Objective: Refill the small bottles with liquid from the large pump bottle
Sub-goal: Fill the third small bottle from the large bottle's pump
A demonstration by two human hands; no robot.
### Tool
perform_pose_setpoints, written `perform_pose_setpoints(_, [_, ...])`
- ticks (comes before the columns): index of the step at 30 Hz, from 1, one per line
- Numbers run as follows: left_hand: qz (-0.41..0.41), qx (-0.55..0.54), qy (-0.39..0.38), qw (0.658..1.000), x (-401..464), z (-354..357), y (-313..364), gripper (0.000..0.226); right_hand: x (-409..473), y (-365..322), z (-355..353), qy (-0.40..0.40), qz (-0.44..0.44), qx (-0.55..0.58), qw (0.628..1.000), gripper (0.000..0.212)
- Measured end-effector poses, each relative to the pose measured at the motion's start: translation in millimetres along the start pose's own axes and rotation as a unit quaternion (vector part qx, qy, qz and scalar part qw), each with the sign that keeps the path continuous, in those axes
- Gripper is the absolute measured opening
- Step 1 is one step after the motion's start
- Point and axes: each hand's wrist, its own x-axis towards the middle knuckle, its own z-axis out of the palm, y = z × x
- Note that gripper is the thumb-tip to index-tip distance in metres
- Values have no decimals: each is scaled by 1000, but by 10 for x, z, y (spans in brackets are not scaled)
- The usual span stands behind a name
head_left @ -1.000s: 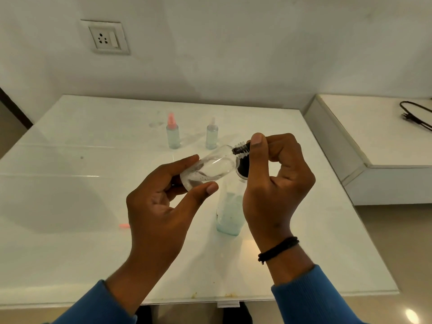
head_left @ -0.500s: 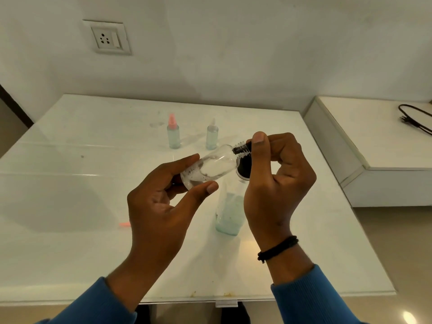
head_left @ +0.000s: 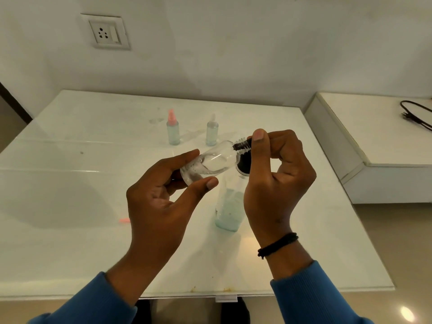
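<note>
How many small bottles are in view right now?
3. One small bottle is tilted in the left hand, its neck at the right hand. The pink-capped bottle and clear-capped bottle stand behind on the table. None looks hidden.

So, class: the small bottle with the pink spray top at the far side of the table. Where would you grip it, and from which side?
Grip the pink-topped bottle round its straight clear body, below the pink nozzle. It stands upright and alone, apart from the clear-topped bottle to its right, so come from the near side, fingers wrapping its middle. The narrow top probably gives a poorer hold.
</note>
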Motion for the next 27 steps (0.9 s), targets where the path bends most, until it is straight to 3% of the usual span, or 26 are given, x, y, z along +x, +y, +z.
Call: perform_pose_setpoints(27, [-2, -8, 4, 1000, 0, 2, 10, 44, 20, -41, 11, 3, -4, 0, 1000, 26])
